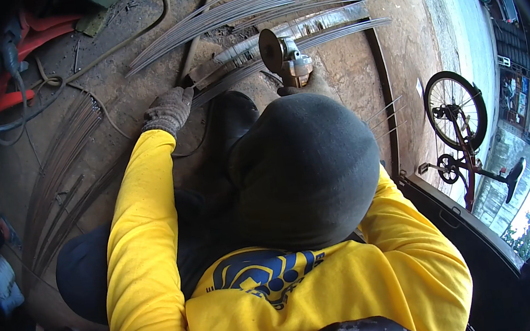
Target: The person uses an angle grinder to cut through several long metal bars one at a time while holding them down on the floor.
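Observation:
An angle grinder (296,67) with a dark round disc is held upright beyond my right knee. My right hand (316,85), in a grey glove, is closed around its body; the knee hides most of that hand. My left hand (169,109), also in a grey knitted glove, is closed at the near ends of thin metal rods (231,79) that fan out to the right. Behind these rods lies a long, worn metal bar (238,52). The grinder's disc stands over the bar and rods, and I cannot tell if it touches them.
More rods (219,20) lie farther off, and a darker bundle (60,159) spreads at left. Cables (108,58) cross the dirty floor near a red object (10,99). My dark boot (237,112) is beside the rods. A bicycle (458,115) stands right, past a metal edge (380,58).

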`<action>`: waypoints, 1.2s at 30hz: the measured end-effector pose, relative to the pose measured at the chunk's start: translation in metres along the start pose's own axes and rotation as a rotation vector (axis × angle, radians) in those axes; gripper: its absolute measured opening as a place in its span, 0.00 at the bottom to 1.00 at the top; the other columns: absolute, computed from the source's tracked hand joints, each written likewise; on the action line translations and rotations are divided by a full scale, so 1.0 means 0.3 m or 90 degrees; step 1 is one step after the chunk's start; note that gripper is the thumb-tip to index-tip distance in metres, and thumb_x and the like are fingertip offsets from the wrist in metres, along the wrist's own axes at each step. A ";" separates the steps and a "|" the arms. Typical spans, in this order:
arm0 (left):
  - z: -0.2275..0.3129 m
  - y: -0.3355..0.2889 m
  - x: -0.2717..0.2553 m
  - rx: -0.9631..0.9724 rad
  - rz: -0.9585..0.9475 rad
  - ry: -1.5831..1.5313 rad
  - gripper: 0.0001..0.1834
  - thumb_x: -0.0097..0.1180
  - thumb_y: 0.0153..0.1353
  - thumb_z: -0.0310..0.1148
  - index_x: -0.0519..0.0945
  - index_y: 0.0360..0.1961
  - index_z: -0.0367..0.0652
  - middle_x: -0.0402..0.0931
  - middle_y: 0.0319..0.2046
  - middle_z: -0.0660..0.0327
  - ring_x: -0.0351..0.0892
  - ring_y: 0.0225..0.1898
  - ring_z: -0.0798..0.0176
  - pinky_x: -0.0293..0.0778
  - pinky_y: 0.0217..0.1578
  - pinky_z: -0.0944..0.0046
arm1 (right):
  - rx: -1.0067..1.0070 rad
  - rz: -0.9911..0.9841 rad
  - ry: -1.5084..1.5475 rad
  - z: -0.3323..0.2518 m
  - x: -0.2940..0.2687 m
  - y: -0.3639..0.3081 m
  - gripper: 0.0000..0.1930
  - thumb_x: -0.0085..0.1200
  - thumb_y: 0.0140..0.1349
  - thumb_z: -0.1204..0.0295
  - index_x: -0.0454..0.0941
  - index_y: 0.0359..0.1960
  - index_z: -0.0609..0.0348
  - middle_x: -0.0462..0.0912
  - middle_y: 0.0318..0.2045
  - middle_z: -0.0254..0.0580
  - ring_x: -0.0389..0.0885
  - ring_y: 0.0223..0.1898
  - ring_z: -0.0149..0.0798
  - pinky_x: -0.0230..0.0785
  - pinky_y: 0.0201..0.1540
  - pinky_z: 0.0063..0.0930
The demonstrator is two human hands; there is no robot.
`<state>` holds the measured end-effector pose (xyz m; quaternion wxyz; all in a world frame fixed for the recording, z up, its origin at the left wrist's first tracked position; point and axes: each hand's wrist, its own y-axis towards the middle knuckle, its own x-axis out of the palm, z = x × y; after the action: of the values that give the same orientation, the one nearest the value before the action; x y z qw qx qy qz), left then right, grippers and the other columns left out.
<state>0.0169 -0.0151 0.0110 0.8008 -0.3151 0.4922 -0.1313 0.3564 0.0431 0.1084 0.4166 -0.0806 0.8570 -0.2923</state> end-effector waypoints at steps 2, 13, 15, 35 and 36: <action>0.044 0.002 -0.028 -0.005 -0.028 0.008 0.35 0.34 0.73 0.62 0.79 0.57 0.43 0.77 0.57 0.42 0.74 0.60 0.37 0.69 0.62 0.43 | -0.001 -0.010 -0.003 0.047 0.000 0.022 0.52 0.78 0.38 0.54 0.64 0.65 0.63 0.81 0.54 0.60 0.81 0.58 0.57 0.74 0.60 0.47; 0.017 0.017 -0.029 0.005 -0.024 0.020 0.33 0.36 0.73 0.59 0.80 0.55 0.42 0.78 0.55 0.43 0.75 0.58 0.37 0.70 0.60 0.43 | -0.026 -0.045 -0.061 0.008 0.019 0.045 0.49 0.77 0.36 0.53 0.68 0.61 0.62 0.83 0.52 0.58 0.83 0.55 0.55 0.75 0.58 0.45; 0.013 0.019 -0.025 -0.007 -0.027 0.024 0.33 0.36 0.74 0.59 0.80 0.55 0.42 0.78 0.56 0.43 0.75 0.59 0.37 0.70 0.60 0.43 | -0.029 -0.017 -0.077 0.004 0.027 0.030 0.48 0.77 0.36 0.53 0.70 0.60 0.62 0.83 0.51 0.58 0.83 0.54 0.55 0.75 0.57 0.45; 0.031 0.024 -0.035 -0.017 -0.053 0.036 0.33 0.35 0.74 0.59 0.80 0.54 0.42 0.79 0.55 0.44 0.75 0.59 0.38 0.70 0.61 0.43 | 0.001 -0.078 -0.122 0.009 0.028 0.063 0.52 0.76 0.38 0.52 0.64 0.65 0.62 0.82 0.53 0.58 0.82 0.56 0.57 0.73 0.61 0.44; 0.032 0.021 -0.036 -0.018 -0.050 0.035 0.33 0.35 0.74 0.59 0.80 0.54 0.42 0.79 0.55 0.44 0.76 0.58 0.38 0.70 0.61 0.43 | 0.007 -0.079 -0.130 0.009 0.029 0.063 0.53 0.76 0.38 0.52 0.63 0.65 0.62 0.82 0.53 0.59 0.82 0.56 0.57 0.73 0.61 0.44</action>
<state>0.0196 -0.0010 0.0176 0.7768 -0.3416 0.5027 -0.1645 0.3547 0.0541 0.0906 0.4833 -0.1607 0.8017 -0.3128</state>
